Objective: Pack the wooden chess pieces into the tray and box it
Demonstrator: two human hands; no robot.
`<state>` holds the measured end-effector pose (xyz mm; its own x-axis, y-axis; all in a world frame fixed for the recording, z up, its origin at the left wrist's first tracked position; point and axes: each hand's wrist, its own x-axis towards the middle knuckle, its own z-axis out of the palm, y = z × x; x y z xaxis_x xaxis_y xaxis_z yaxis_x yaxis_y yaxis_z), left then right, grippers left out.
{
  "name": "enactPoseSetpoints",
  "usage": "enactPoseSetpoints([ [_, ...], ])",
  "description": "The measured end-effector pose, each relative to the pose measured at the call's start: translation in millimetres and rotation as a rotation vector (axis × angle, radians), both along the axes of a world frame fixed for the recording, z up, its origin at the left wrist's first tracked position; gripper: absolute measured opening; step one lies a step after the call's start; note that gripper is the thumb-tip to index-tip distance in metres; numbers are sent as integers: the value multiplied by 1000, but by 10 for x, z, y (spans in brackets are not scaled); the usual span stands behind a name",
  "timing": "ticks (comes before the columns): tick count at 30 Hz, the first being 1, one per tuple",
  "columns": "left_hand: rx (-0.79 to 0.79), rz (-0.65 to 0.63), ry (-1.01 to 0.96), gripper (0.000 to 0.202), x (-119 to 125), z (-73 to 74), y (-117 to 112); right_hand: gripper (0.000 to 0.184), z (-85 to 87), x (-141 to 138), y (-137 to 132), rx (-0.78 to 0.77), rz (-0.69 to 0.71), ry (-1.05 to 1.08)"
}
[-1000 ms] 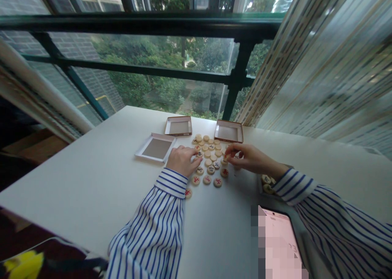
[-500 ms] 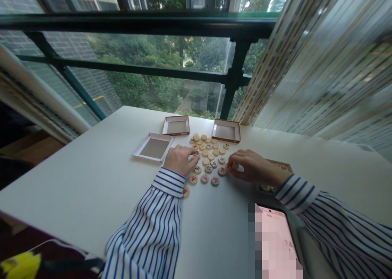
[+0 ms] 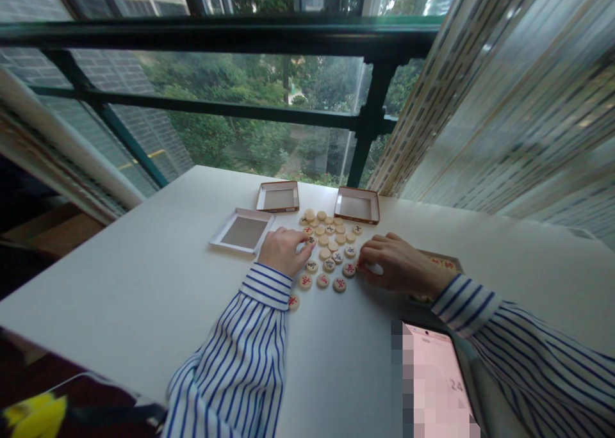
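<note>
Round wooden Chinese chess pieces [image 3: 339, 285] lie in a loose cluster on the white table, some showing red or black characters, others blank side up. At the cluster's left edge, my left hand [image 3: 282, 251] has its thumb and forefinger closed about a black-lettered chess piece [image 3: 312, 240] resting on the table. My right hand [image 3: 396, 265] is at the right edge, fingers curled down and pinched over a chess piece that they mostly hide. Beside its fingertips lies a red-lettered chess piece [image 3: 349, 269]. Partly under my right wrist stands an open box [image 3: 451, 260] with more pieces in it.
A shallow white tray [image 3: 221, 241] lies left of the cluster. Two shallow brown-edged trays, a left one [image 3: 296, 202] and a right one [image 3: 376, 215], stand at the back. A phone [image 3: 439, 380] lies at the front right. A window with a green railing [image 3: 216, 33] borders the table.
My right hand's fingers have closed and lowered; the piece seen in the gap between them is now hidden. My left hand stays at the same piece. The view has shifted slightly.
</note>
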<state>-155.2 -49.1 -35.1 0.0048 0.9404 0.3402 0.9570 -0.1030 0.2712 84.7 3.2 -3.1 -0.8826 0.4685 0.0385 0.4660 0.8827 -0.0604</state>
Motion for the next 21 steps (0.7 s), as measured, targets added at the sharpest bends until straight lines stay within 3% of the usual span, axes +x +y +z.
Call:
enactPoseSetpoints([
  [6,-6,1,0,24,11,22,-6,17,2,-111,84,52,-52,37],
  [21,21,85,13,24,-1,39,-6,27,-54,-772,214,121,-210,-29],
])
